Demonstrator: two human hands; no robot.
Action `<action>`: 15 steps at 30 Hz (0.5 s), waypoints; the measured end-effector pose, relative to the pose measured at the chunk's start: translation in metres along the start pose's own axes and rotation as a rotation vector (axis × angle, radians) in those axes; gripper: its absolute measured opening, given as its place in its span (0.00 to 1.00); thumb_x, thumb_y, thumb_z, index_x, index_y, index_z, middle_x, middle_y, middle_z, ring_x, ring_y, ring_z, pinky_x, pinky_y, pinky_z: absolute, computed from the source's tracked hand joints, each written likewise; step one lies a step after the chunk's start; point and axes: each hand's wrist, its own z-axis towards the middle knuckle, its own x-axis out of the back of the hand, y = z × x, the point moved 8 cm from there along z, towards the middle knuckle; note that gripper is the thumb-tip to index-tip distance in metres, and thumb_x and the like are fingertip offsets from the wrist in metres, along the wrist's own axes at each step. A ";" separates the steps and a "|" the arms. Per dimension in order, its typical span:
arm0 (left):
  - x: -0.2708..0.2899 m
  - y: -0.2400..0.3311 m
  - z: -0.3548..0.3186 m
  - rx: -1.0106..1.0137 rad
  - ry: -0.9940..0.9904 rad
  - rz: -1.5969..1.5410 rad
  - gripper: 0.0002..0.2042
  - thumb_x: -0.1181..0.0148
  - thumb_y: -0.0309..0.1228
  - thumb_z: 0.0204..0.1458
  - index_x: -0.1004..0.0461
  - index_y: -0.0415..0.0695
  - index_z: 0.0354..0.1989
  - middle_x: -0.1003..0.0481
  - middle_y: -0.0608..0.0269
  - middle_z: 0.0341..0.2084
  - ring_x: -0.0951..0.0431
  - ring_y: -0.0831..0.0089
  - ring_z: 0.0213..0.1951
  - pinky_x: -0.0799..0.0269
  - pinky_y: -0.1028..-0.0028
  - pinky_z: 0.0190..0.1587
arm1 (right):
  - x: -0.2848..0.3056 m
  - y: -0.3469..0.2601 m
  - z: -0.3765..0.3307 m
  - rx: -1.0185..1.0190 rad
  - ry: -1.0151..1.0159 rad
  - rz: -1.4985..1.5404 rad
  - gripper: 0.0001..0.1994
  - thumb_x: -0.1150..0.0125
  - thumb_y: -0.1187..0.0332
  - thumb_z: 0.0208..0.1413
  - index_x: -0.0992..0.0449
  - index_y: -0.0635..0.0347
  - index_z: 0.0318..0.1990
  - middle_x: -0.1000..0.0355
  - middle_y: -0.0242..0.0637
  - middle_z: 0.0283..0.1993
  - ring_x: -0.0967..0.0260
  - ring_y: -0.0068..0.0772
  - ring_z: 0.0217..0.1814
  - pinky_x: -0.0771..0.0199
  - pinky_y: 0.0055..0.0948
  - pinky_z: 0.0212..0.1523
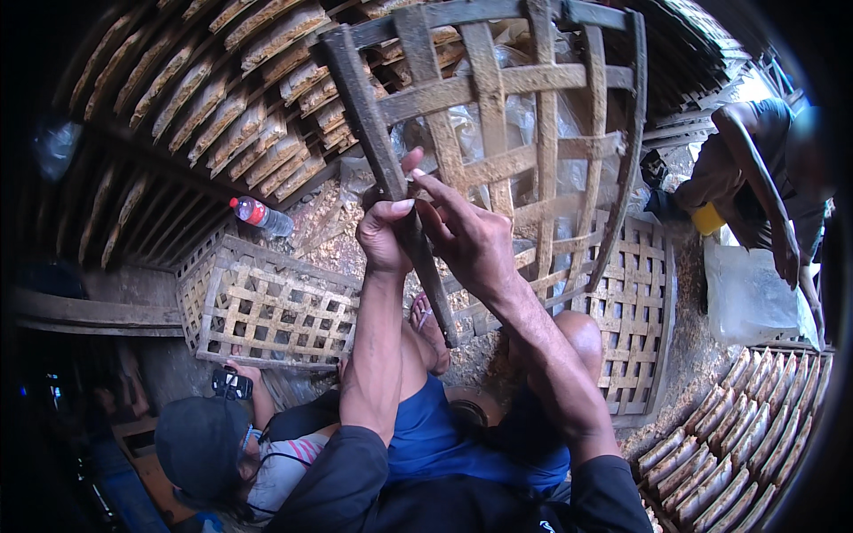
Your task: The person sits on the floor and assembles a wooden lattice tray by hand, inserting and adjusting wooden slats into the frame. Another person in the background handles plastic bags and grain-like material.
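A woven slatted rack point(480, 84) with a dark wooden edge bar point(364, 120) is raised in front of me, tilted. My left hand point(388, 238) is wrapped round this bar, its thumb pressed on the near side. From the right, my right hand point(478, 238) reaches to the same spot, fingers bent and pinched at the bar close to the left thumb. Whatever small thing lies between those right fingertips is too small to make out. Through the gaps in the rack, crumpled clear plastic shows behind it.
More woven racks lie at left point(275, 306) and right point(626, 311). A red-labelled bottle point(263, 217) lies beyond the left rack. Slabs stand in rows upper left point(235, 133) and lower right point(737, 435). One person point(213, 462) holds a phone at left; another point(755, 169) bends at right.
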 end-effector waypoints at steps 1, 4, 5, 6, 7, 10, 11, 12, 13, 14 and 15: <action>-0.002 -0.003 0.000 0.030 -0.022 -0.008 0.36 0.46 0.25 0.45 0.36 0.34 0.69 0.23 0.53 0.53 0.19 0.65 0.49 0.21 0.65 0.55 | 0.002 0.000 0.000 0.022 -0.011 -0.010 0.25 0.33 0.76 0.59 0.25 0.48 0.64 0.18 0.42 0.39 0.17 0.33 0.31 0.19 0.32 0.29; -0.011 -0.005 -0.001 0.091 -0.154 -0.014 0.37 0.46 0.25 0.45 0.38 0.34 0.71 0.20 0.55 0.46 0.18 0.67 0.46 0.22 0.69 0.54 | 0.005 -0.007 0.000 0.069 0.008 0.003 0.27 0.33 0.79 0.56 0.25 0.50 0.64 0.18 0.45 0.41 0.16 0.39 0.35 0.17 0.35 0.33; -0.010 -0.007 0.000 0.079 -0.106 -0.004 0.38 0.46 0.25 0.45 0.39 0.34 0.71 0.20 0.55 0.45 0.18 0.67 0.45 0.22 0.69 0.54 | 0.008 -0.008 0.001 0.093 0.036 0.012 0.27 0.33 0.80 0.55 0.25 0.51 0.63 0.18 0.45 0.41 0.16 0.40 0.35 0.17 0.35 0.33; -0.010 -0.010 0.000 0.067 -0.058 0.007 0.38 0.46 0.25 0.45 0.39 0.35 0.72 0.19 0.56 0.43 0.18 0.67 0.45 0.22 0.69 0.53 | 0.009 -0.007 0.002 0.087 0.044 0.010 0.26 0.33 0.80 0.55 0.25 0.52 0.62 0.18 0.46 0.40 0.16 0.40 0.35 0.17 0.35 0.33; -0.008 -0.013 0.000 0.056 -0.010 0.017 0.39 0.46 0.25 0.45 0.40 0.35 0.72 0.19 0.57 0.42 0.18 0.68 0.44 0.22 0.69 0.53 | 0.011 -0.007 0.003 0.081 0.052 0.007 0.25 0.34 0.80 0.55 0.25 0.53 0.61 0.18 0.46 0.39 0.16 0.41 0.35 0.17 0.35 0.33; -0.006 -0.011 0.000 0.082 -0.113 0.001 0.44 0.46 0.29 0.48 0.52 0.45 0.78 0.24 0.56 0.54 0.22 0.62 0.56 0.30 0.62 0.64 | 0.011 -0.011 0.013 0.041 -0.018 0.030 0.21 0.36 0.81 0.57 0.25 0.57 0.58 0.19 0.47 0.37 0.16 0.42 0.34 0.18 0.36 0.32; -0.006 -0.011 0.000 0.086 -0.113 -0.018 0.44 0.46 0.29 0.48 0.53 0.46 0.79 0.24 0.55 0.54 0.23 0.61 0.57 0.31 0.61 0.65 | 0.010 -0.011 0.015 0.022 -0.056 0.036 0.19 0.37 0.81 0.58 0.25 0.58 0.57 0.19 0.48 0.36 0.17 0.43 0.34 0.19 0.36 0.31; -0.006 -0.011 0.000 0.089 -0.112 -0.038 0.45 0.46 0.29 0.48 0.54 0.47 0.79 0.25 0.55 0.55 0.24 0.60 0.58 0.31 0.61 0.66 | 0.009 -0.010 0.016 0.006 -0.079 0.042 0.18 0.38 0.80 0.59 0.25 0.58 0.57 0.20 0.48 0.35 0.17 0.41 0.33 0.19 0.35 0.31; -0.006 -0.012 -0.001 0.093 -0.112 -0.057 0.45 0.45 0.29 0.48 0.55 0.47 0.79 0.25 0.54 0.56 0.24 0.60 0.59 0.32 0.60 0.67 | 0.008 -0.009 0.017 -0.011 -0.101 0.049 0.17 0.39 0.80 0.60 0.25 0.59 0.57 0.20 0.48 0.34 0.17 0.40 0.32 0.20 0.35 0.30; -0.005 -0.012 0.000 0.091 -0.117 -0.045 0.45 0.45 0.29 0.48 0.55 0.48 0.79 0.25 0.54 0.57 0.25 0.59 0.59 0.33 0.59 0.67 | 0.007 -0.007 0.018 -0.029 -0.122 0.053 0.16 0.39 0.79 0.61 0.25 0.59 0.56 0.21 0.48 0.32 0.17 0.38 0.31 0.21 0.34 0.29; -0.002 -0.011 0.000 0.089 -0.123 -0.032 0.46 0.45 0.29 0.48 0.56 0.48 0.79 0.26 0.53 0.57 0.25 0.59 0.59 0.33 0.58 0.68 | 0.009 -0.005 0.017 -0.046 -0.110 0.073 0.14 0.40 0.78 0.62 0.25 0.60 0.55 0.21 0.46 0.31 0.19 0.34 0.29 0.21 0.32 0.28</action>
